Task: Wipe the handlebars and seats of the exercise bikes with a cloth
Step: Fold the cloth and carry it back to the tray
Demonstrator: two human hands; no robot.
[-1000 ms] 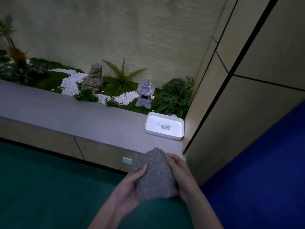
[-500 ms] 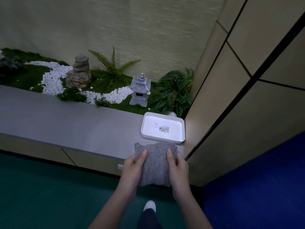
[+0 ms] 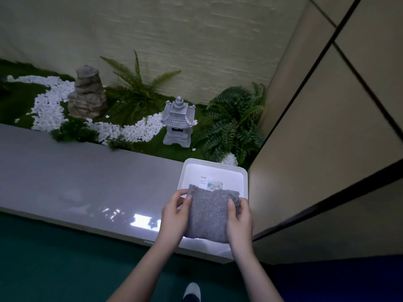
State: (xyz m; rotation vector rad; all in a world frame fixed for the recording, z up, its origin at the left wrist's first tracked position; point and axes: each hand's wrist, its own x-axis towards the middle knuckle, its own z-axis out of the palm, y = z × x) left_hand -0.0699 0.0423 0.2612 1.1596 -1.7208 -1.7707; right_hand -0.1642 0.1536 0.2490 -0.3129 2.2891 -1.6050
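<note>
Cloth (image 3: 209, 214), long axis toward tray (image 3: 220, 173), gripped by left hand (image 3: 173, 217) and right hand (image 3: 239, 220).

The cloth (image 3: 208, 216) hides the near rim of the tray (image 3: 220, 172).

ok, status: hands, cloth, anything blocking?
Left grip and right grip pinch the grey cloth by its sides. Cloth held over the near edge of the white tray on the grey ledge. No bikes in view, nothing blocking.

White tray (image 3: 244, 177) on grey ledge (image 3: 87, 179) — stone lantern (image 3: 178, 123), ferns (image 3: 233, 123), white pebbles (image 3: 50, 105) behind.
</note>
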